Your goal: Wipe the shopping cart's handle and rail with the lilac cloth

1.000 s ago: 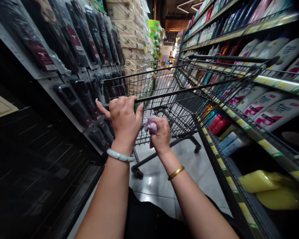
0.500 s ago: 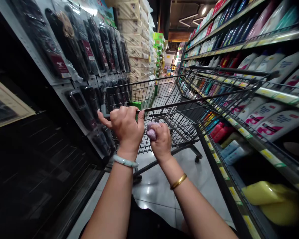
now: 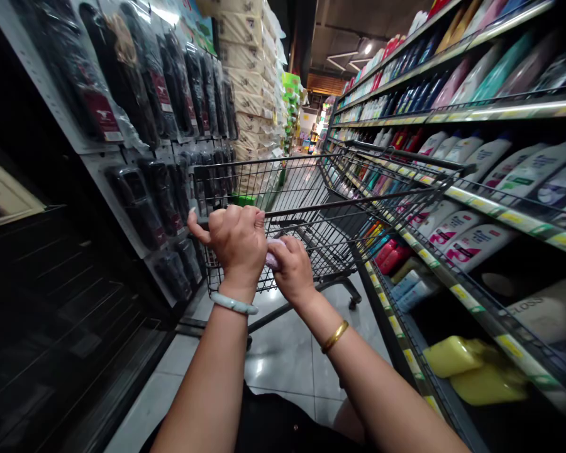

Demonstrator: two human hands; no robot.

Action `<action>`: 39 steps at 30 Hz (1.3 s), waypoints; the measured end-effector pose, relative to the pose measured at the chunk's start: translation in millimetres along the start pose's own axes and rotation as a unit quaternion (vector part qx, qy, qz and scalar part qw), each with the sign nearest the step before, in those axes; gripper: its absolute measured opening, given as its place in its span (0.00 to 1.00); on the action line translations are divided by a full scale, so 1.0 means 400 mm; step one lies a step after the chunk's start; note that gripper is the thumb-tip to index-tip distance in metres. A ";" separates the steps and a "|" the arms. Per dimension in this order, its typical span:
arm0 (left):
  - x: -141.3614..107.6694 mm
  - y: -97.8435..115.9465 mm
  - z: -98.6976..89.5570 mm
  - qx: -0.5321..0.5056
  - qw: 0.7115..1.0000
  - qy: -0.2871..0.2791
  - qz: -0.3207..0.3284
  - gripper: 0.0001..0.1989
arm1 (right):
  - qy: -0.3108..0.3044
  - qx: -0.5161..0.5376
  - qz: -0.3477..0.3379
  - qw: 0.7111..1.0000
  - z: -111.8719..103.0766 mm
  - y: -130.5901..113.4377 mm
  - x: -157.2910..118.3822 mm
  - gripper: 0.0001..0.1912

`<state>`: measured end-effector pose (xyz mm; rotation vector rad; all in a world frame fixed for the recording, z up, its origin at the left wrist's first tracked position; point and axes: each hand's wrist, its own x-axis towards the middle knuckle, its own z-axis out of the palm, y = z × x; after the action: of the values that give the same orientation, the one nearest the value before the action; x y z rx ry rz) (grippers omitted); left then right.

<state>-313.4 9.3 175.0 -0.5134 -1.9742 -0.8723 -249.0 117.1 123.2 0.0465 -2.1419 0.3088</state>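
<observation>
A black wire shopping cart (image 3: 311, 182) stands in front of me, turned at an angle across the aisle. My left hand (image 3: 238, 242), with a pale green bangle at its wrist, is wrapped over the cart's dark bar, its little finger sticking out to the left. Just right of it, my right hand (image 3: 292, 267) is closed round a crumpled light purple cloth (image 3: 274, 253), below the bar. A gold bangle circles the right wrist. The basket's wire mesh shows behind both hands.
Shelves of bottles (image 3: 457, 239) line the right side, with yellow bottles (image 3: 455, 357) low down. Packaged dark items (image 3: 141, 201) hang on the left. Stacked wrapped packs (image 3: 248, 82) stand beyond them. Tiled floor (image 3: 283, 352) lies below the cart.
The shelves and hanging goods have shifted in view, with more of the right shelves showing. My right hand, with the purple cloth, has come closer to my left hand.
</observation>
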 end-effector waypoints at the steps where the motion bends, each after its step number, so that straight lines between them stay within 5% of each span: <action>1: 0.000 -0.002 -0.001 0.000 1.000 -0.002 0.000 0.15 | 0.004 0.006 0.006 1.000 -0.007 0.007 0.002 0.18; 6: 0.006 -0.016 -0.011 -0.036 0.999 -0.015 -0.018 0.14 | 0.100 0.029 0.026 0.994 -0.062 0.027 0.093 0.14; 13: 0.013 -0.051 -0.037 -0.048 0.999 -0.001 -0.011 0.16 | 0.077 -0.002 0.022 0.997 -0.063 -0.010 0.078 0.11; 20: 0.016 -0.068 -0.054 -0.044 0.999 0.026 -0.004 0.13 | 0.159 -0.004 -0.009 0.987 -0.111 -0.022 0.145 0.09; 26: 0.021 -0.070 -0.055 -0.036 0.998 0.050 -0.002 0.13 | 0.096 -0.002 -0.060 0.994 -0.043 -0.044 0.043 0.08; 33: 0.023 -0.059 -0.055 -0.040 0.997 0.063 -0.026 0.16 | 0.167 0.024 -0.043 0.985 -0.085 -0.031 0.089 0.09; 39: 0.021 -0.056 -0.055 -0.024 0.996 0.077 -0.029 0.17 | 0.106 0.002 -0.064 0.992 -0.037 -0.039 -0.025 0.08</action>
<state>-319.9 -21.9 181.6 -0.4044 -1.8386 -0.9696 -229.2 104.5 126.0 0.1461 -1.9171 0.2329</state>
